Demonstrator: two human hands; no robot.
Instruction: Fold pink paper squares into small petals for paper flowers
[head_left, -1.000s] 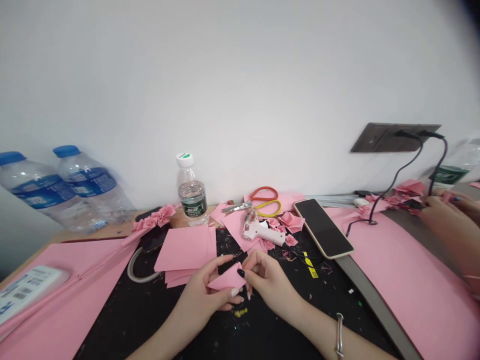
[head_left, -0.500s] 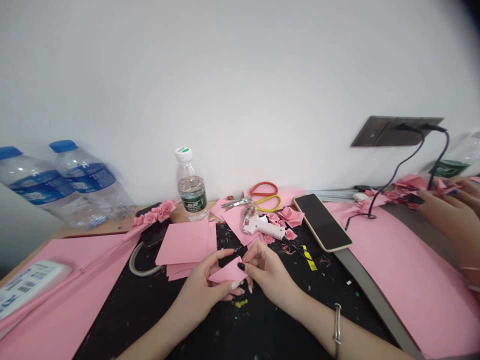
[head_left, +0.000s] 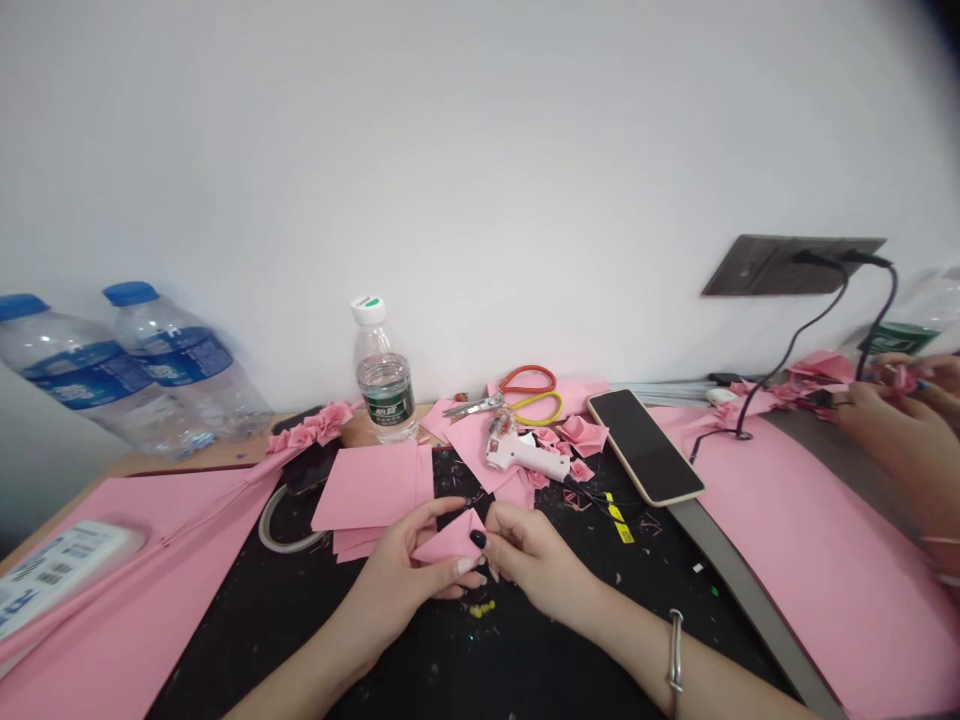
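Observation:
A small folded piece of pink paper (head_left: pixel 450 541) sits between both my hands, just above the black mat (head_left: pixel 285 610). My left hand (head_left: pixel 409 575) pinches its left and lower edges with thumb and fingers. My right hand (head_left: pixel 529 560) grips the paper's right corner, fingers curled tight. Just beyond my hands lies a stack of pink paper squares (head_left: pixel 371 488). A white glue gun (head_left: pixel 525 457) rests past them, among small folded pink pieces (head_left: pixel 581 435).
Scissors (head_left: pixel 517 395), a phone (head_left: pixel 645 445) and a small water bottle (head_left: pixel 384 372) stand near the wall. Two big bottles (head_left: pixel 135 365) are at left. Large pink sheets (head_left: pixel 810 560) flank the mat. Another person's hands (head_left: pixel 911 430) work at far right near plugged cables (head_left: pixel 795 345).
My hands have drawn closer together on the pink piece and shifted slightly; its visible shape has narrowed to a small triangle. The other person's hands moved a little.

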